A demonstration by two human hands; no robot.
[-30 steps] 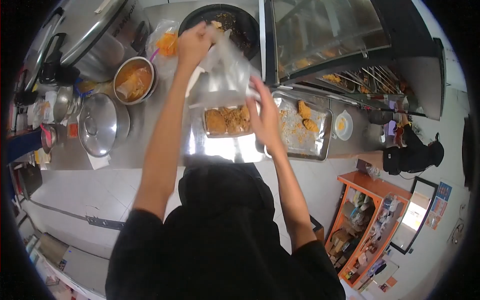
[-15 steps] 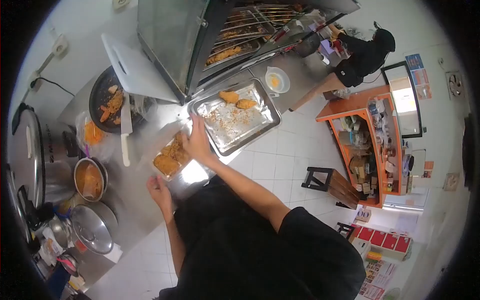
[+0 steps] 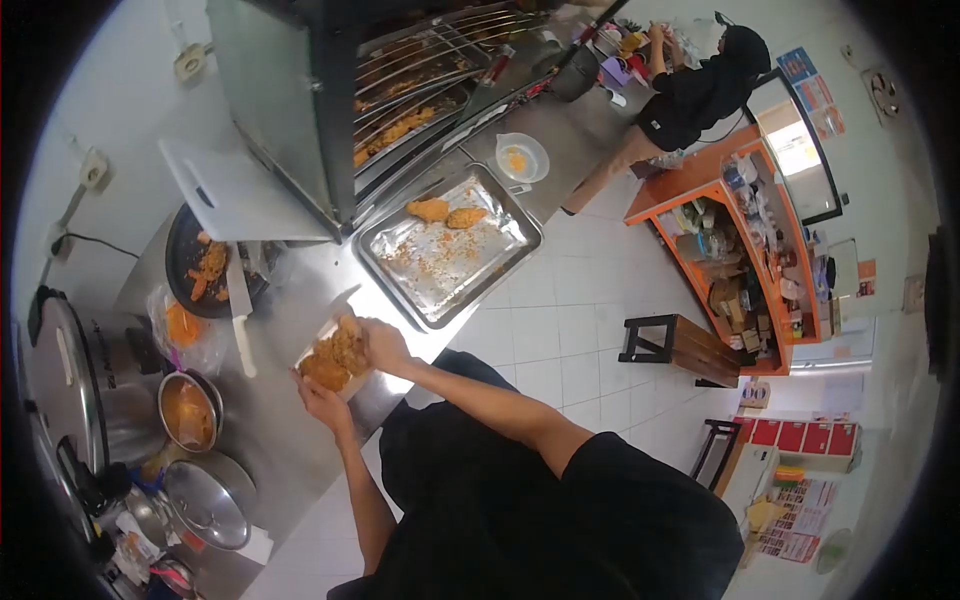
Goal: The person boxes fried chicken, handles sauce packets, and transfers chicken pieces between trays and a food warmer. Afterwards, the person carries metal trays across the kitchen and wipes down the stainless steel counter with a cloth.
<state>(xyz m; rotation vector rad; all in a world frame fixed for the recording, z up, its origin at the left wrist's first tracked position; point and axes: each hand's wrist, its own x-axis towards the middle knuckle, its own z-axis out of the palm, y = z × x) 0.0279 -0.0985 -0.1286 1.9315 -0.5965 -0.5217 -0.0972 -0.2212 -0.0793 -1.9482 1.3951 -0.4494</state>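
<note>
A small open food box (image 3: 309,350) filled with pieces of fried chicken (image 3: 338,358) is between my hands over the steel counter. My left hand (image 3: 322,400) is closed around its near left end. On the right side, my right hand (image 3: 386,347) is curled against the box, its fingertips partly hidden beside the chicken. Beyond them, a steel tray (image 3: 432,310) carries two more fried pieces (image 3: 447,213) and scattered crumbs.
A knife (image 3: 241,310) rests across the edge of a dark pan (image 3: 190,250) holding fried pieces. A white cutting board (image 3: 235,200) leans against the glass warmer cabinet (image 3: 275,120). Metal bowls (image 3: 210,500) and a large pot (image 3: 120,380) stand left. A co-worker (image 3: 705,95) stands farther along the counter.
My left hand has come up from beside the box to hold its end. My right hand has drawn back from the steel tray's corner and curled in. The view has shifted.
</note>
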